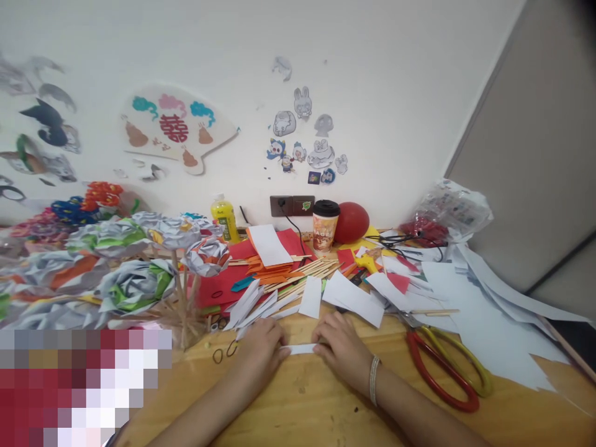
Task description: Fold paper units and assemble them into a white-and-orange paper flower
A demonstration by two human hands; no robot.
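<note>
Wooden tabletop below a white wall hung with paper cutouts, blurred toward the left edge. Near the front of the table, between both hands, a narrow strip of white paper; cannot tell whether flat on the wood or slightly raised. Both ends covered by fingers, full length therefore hidden. Left hand with fingers bent and pinching the left end; right hand pinching the right end likewise, with a pale bracelet at the wrist. Palms out of sight, forearms cut off by the bottom edge.

Just beyond the fingers, loose white slips, partly overlapping, with something dark half covered among them. Near the left hand, thin dark bands. Off to the right, large scissors with one red and one yellow loop, blades mostly lost under paper. Farther back, a jumble of thin wooden sticks and red sheets, then a lidded cup partly in front of a round red object; hard to tell whether ball or balloon. On the left, folded paper flowers, many stems hidden. Bottom left corner lost behind pixel blocks.
</note>
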